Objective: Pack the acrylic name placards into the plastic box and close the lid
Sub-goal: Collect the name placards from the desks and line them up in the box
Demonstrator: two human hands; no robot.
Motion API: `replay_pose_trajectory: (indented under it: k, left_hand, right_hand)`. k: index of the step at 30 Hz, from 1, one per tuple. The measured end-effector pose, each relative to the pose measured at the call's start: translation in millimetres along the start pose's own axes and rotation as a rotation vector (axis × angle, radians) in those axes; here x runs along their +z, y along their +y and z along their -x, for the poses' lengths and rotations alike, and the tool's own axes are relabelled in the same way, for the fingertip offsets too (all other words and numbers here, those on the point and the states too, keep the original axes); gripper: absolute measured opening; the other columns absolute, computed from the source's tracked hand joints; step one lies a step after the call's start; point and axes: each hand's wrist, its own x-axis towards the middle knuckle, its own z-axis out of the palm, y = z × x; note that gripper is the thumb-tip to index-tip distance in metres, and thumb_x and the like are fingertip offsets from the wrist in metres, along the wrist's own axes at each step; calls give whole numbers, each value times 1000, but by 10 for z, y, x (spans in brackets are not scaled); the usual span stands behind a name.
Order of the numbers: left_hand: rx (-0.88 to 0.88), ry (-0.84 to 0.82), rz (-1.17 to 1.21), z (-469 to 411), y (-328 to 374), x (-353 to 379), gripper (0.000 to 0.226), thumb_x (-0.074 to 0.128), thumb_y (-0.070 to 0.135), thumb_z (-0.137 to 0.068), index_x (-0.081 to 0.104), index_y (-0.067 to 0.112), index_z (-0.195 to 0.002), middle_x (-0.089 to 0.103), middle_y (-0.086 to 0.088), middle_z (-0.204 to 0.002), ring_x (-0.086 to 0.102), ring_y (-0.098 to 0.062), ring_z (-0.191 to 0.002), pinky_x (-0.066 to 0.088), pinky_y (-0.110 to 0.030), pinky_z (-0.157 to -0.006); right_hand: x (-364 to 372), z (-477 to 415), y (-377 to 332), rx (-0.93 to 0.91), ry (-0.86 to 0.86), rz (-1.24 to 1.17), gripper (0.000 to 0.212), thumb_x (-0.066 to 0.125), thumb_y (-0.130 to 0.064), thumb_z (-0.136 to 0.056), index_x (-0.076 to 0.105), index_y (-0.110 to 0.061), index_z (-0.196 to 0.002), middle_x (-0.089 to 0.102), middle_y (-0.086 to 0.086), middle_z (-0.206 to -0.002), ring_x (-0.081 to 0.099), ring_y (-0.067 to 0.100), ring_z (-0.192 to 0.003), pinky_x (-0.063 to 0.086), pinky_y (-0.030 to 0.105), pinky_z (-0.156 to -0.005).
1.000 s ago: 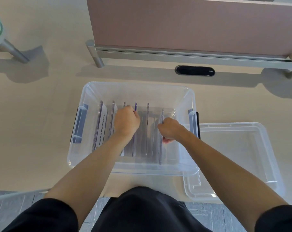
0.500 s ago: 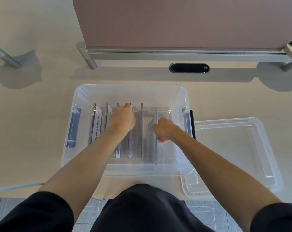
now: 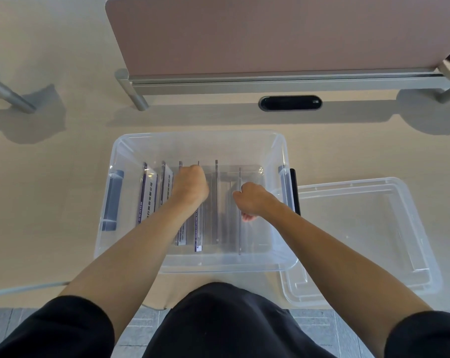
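both hands sit in the plastic box: left hand closed on an acrylic placard, right hand closed on the rightmost placard. seat them upright and evenly spaced, so the lid beside it shuts flat.

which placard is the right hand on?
The rightmost placard, the clear upright sheet closest to the box's right wall. The right hand is closed on its top edge; the left hand grips one mid-row.

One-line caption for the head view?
Both hands set upright placards in the clear box; lid lies beside it.
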Motion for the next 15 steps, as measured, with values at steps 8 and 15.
replay_pose_trajectory:
  k: [8,15]
  left_hand:
    - [14,79,72,44,25,36,22,53,-13,-86,60,-7,-105,63,-21,-101,62,-34,-95,47,-28,-69]
    - [17,128,189,16,-20,76,17,55,-6,-88,57,-3,-105,58,-12,-88,61,-30,-89,44,-30,-65]
  right_hand:
    - [5,-16,28,-1,-6,0,22,31,-13,-94,47,-4,-83,45,7,-49,48,24,-51,42,32,-64]
    - [-8,-10,42,-6,-5,-11,25,31,-18,-94,44,-8,-77,44,3,-40,47,17,-42,42,30,-64]
